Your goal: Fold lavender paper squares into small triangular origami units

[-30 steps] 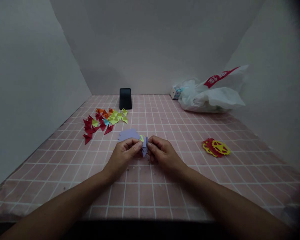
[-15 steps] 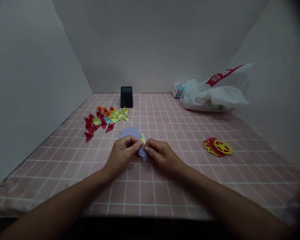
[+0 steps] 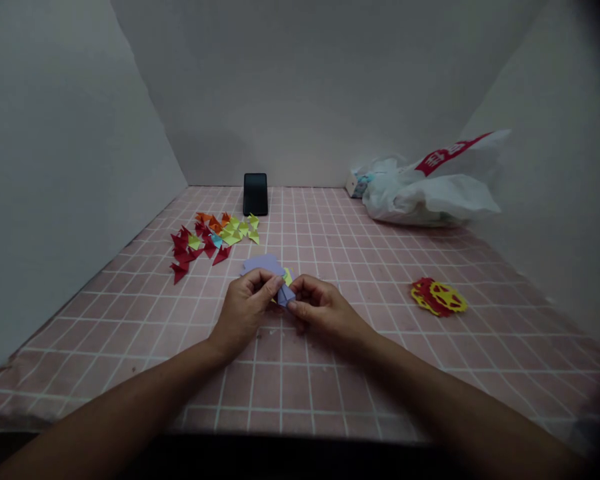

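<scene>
Both hands meet at the middle of the table over a small folded purple paper [image 3: 285,295]. My left hand [image 3: 247,303] pinches its left side between thumb and fingers. On the right, my right hand [image 3: 325,308] grips the paper's lower right edge with thumb and forefinger. Flat purple paper [image 3: 261,265] lies just behind my left hand, partly covered by it. A bit of yellow paper [image 3: 288,275] shows behind the folded piece; its extent is hidden.
Folded red [image 3: 183,247], orange and yellow [image 3: 235,230] paper pieces lie at the back left, near an upright black phone [image 3: 255,195]. Red and yellow cutouts [image 3: 439,297] lie at the right. A white plastic bag [image 3: 425,197] and small box [image 3: 353,183] stand behind.
The purple paper's lower tip, which pointed down, now shows as a short, wider flap tilted towards my right fingers. My right fingers have shifted slightly and opened a little around its edge.
</scene>
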Action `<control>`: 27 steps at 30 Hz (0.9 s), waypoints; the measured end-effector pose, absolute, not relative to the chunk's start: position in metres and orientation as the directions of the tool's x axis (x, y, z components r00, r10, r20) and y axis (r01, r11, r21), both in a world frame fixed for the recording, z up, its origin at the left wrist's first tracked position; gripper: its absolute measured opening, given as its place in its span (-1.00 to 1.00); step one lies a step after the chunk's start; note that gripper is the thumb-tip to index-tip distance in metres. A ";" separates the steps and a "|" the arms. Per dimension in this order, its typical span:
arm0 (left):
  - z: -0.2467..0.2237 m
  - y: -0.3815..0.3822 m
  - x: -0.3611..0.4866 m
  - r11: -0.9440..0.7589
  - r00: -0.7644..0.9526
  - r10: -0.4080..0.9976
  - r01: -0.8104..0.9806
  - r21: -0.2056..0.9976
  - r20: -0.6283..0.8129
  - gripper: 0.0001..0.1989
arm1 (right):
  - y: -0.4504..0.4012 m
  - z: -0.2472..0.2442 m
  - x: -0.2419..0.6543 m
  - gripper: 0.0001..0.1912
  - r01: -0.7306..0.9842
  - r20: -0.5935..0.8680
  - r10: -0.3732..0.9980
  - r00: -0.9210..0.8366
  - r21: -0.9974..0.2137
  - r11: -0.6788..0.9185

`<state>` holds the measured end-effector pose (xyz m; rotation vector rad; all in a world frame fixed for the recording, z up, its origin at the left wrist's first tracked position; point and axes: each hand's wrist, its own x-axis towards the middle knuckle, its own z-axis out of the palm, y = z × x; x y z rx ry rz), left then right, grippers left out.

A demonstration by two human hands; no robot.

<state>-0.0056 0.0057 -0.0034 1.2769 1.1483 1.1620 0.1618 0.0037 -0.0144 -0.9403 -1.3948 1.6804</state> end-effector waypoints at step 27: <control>0.000 0.005 -0.006 0.029 0.183 0.983 -0.035 0.999 -0.022 -0.82 | 0.004 -0.012 0.167 -0.68 -0.063 -0.034 0.919 -0.393 -0.996 -0.063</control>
